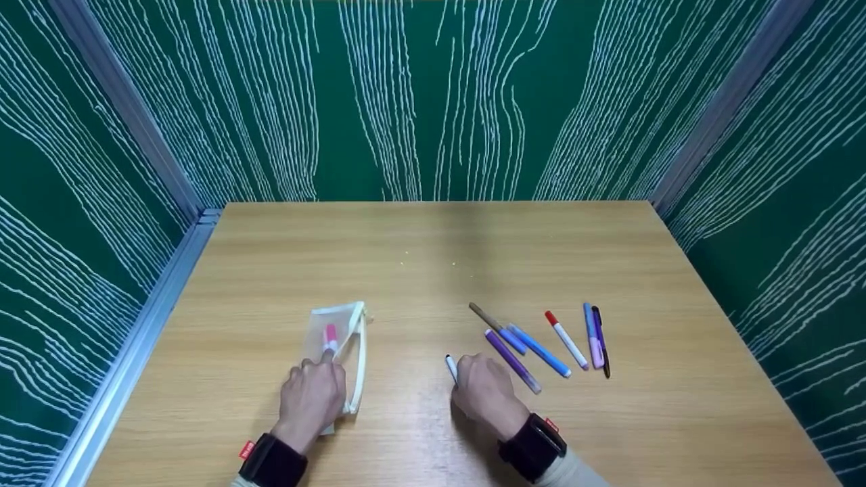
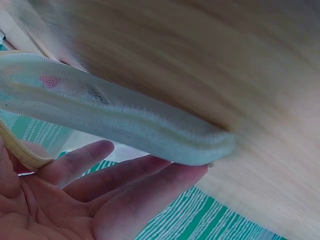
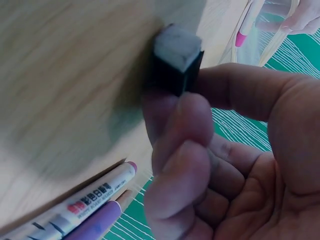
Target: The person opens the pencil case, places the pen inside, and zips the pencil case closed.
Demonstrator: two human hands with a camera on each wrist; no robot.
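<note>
My left hand rests with straight fingers on a pale mesh pouch at the table's front left. In the left wrist view the pouch's zip edge lies just above the fingers. A pink-capped pen shows through the mesh. My right hand pinches a white pen with a black cap between thumb and fingers near the middle front. The black cap end sticks out above the fingertips.
Several markers lie loose to the right of my right hand: a purple one, a blue one, a red-capped white one, a brown-tipped one, and a lilac and a dark pen. Green walls enclose the wooden table.
</note>
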